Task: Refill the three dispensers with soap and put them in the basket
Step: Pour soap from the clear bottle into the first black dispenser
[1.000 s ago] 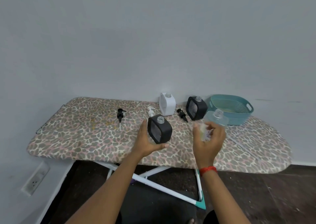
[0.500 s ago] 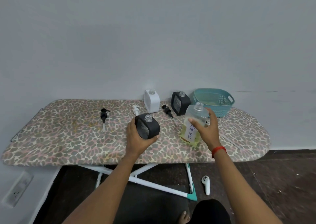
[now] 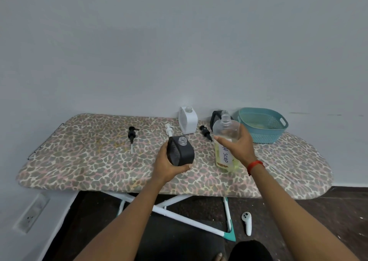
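Centre frame: left hand (image 3: 169, 166) is gripping the dispenser (image 3: 182, 151), fingers curling round its lower body, open neck facing up. Just right of it, right hand (image 3: 239, 147) is clasping the soap bottle (image 3: 226, 129), which is standing upright, uncapped, its mouth sitting higher than the dispenser neck and apart from it. The pour is probably calling for a leftward tip. Basket (image 3: 262, 139) is waiting right of centre.

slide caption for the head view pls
Left hand grips an uncapped black dispenser while the right hand holds the open soap bottle beside it, at an ironing board.
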